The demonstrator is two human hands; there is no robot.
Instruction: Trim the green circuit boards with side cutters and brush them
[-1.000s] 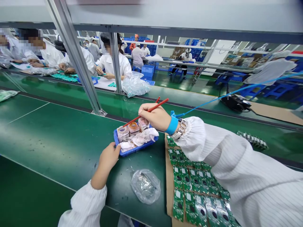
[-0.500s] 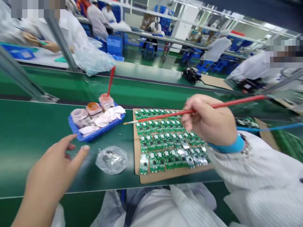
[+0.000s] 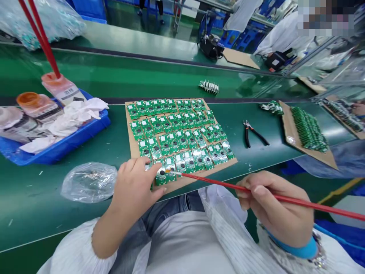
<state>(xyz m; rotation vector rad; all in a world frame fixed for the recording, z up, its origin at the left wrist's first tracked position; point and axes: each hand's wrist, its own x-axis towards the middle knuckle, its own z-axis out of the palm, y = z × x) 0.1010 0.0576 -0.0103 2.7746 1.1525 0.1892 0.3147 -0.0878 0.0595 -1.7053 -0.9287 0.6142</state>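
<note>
A brown cardboard sheet (image 3: 129, 146) on the green table carries several rows of small green circuit boards (image 3: 176, 129). My left hand (image 3: 136, 188) rests on the sheet's near left corner, fingers curled, thumb pressing the card edge beside a board. My right hand (image 3: 278, 207) pinches a long red brush (image 3: 228, 185). The brush tip touches a board in the nearest row, just right of my left fingers.
A blue tray (image 3: 61, 146) at the left holds small jars, white cloths and two more red brushes (image 3: 42, 40). A crumpled clear bag (image 3: 89, 180) lies near it. Black pliers (image 3: 252, 133) and a second card of boards (image 3: 309, 131) lie right. A person sits far right.
My view has dropped toward the table. My left hand came off the blue tray and moved right onto the card's near corner. My right hand carried the brush from the jars down to the nearest boards.
</note>
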